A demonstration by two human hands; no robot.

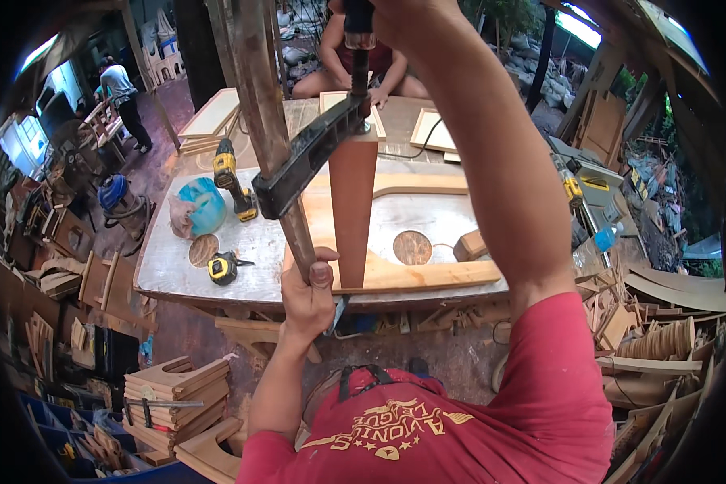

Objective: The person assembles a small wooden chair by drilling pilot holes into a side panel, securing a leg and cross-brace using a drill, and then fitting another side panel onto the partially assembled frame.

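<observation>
A large bar clamp (pixel 316 150) stands over the near edge of the workbench, its long brown bar running out of the top of the view. My left hand (pixel 308 300) is wrapped round the lower bar, close to the tabletop edge. Up at the top edge my right hand (pixel 407 18), partly cut off, closes on the clamp's dark screw handle. Below the screw, the clamp's pad meets the top of an upright reddish-brown board (pixel 352 214). That board stands on a pale wooden frame (pixel 436 276) with curved inner corners, lying on the bench.
On the bench (pixel 258 278) are a yellow-black drill (pixel 230 181), a tape measure (pixel 223 269) and a blue translucent tub (pixel 204 205). Someone sits (pixel 363 64) across from me; another person (pixel 121 101) stands far left. Stacked wooden pieces (pixel 169 403) lie lower left.
</observation>
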